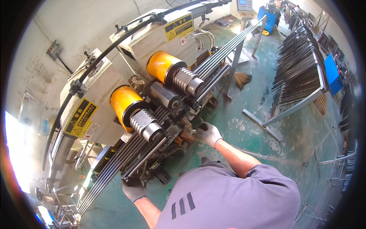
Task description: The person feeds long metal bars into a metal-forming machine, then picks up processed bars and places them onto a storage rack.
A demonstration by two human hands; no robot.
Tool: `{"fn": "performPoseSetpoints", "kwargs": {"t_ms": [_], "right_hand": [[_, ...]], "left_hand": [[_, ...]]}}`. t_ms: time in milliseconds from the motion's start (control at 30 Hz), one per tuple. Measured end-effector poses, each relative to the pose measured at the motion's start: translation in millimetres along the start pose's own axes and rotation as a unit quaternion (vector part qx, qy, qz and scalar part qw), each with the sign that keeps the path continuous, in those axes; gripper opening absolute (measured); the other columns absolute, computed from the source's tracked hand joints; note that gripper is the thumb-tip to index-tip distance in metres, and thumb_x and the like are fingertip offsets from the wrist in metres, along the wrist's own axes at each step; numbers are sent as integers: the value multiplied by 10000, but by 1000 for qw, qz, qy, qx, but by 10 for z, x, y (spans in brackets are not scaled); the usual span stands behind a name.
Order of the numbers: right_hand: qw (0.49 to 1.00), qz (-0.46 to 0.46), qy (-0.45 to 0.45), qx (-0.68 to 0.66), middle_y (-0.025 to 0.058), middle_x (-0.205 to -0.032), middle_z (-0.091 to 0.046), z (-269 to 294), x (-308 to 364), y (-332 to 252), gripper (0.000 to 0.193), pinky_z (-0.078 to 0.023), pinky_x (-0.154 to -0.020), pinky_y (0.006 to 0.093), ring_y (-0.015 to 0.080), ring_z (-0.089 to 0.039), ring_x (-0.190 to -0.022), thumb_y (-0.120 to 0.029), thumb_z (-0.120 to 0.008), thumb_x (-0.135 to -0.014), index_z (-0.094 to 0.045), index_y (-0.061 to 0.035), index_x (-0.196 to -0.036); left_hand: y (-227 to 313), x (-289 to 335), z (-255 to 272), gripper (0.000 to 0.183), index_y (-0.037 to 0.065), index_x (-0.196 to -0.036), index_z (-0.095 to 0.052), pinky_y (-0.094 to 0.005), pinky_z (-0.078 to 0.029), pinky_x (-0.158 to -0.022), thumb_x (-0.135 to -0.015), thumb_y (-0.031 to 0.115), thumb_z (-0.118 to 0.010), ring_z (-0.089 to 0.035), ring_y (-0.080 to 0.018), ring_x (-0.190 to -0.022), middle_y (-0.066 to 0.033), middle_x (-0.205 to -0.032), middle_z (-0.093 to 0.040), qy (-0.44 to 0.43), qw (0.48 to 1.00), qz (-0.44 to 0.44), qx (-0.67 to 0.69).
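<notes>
Grey-purple shirt (236, 194) occupies the foreground. Pale machine (85, 91) beyond; open green floor (236, 118) between its near edge and a rack (297, 105). Metal rods (114, 167) run diagonally through the machine. Right hand (209, 134), gloved, fingers curled at that edge; left hand (133, 189), gloved, beside the rods, fingers partly hidden. Cannot tell whether either is clamped.

Rods (125, 156) across machine (164, 95), rack (293, 108) at right, broom (243, 79) between machine and rack
</notes>
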State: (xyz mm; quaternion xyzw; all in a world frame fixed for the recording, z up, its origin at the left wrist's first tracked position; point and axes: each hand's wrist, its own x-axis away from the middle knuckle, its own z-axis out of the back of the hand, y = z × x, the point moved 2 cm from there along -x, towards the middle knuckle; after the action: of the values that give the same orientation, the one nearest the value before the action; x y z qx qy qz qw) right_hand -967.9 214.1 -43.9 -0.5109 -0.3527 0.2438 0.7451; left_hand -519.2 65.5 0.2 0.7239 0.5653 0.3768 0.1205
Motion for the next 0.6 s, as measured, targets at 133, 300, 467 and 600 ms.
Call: {"fn": "performPoseSetpoints", "kwargs": {"t_ms": [133, 300, 467, 600], "right_hand": [[988, 26, 21, -152, 64, -1108, -750, -79, -132, -312, 276, -566, -894, 334, 165, -691, -1017, -137, -712, -988, -690, -10, -1232], [969, 78, 60, -226, 85, -1094, -753, -120, 43, -1041, 306, -548, -884, 307, 145, -684, -976, -172, -719, -1003, -681, 3, -1251], [966, 108, 73, -225, 116, -1120, -737, -317, -290, -932, 400, -524, -806, 326, 178, -668, -905, -249, -676, -1039, -639, 11, -1341], [930, 135, 52, -339, 166, -1286, -723, -384, -428, -1165, 440, -467, -1066, 360, 247, -661, -1159, -262, -649, -1051, -635, 47, -1364]], "left_hand": [[226, 47, -235, 506, -12, -1248, -632, -506, -548, -1031, -1105, 452, -486, -669, -339, -1138, -191, -1234, -690, -14, 993, -115, -8], [1016, 81, -580, 562, -13, -1204, -677, -493, -539, -1030, -1125, 455, -377, -686, -352, -1050, -181, -1089, -720, -75, 960, -241, -121], [1642, 343, -1741, 532, 19, -1424, -582, -422, -564, -961, -1127, 438, -445, -682, -277, -1115, -184, -1273, -675, -10, 866, -436, -243], [1869, 466, -2282, 577, 55, -1470, -556, -419, -571, -964, -1116, 494, -436, -671, -265, -1169, -177, -1332, -664, -109, 889, -388, -216]]}}
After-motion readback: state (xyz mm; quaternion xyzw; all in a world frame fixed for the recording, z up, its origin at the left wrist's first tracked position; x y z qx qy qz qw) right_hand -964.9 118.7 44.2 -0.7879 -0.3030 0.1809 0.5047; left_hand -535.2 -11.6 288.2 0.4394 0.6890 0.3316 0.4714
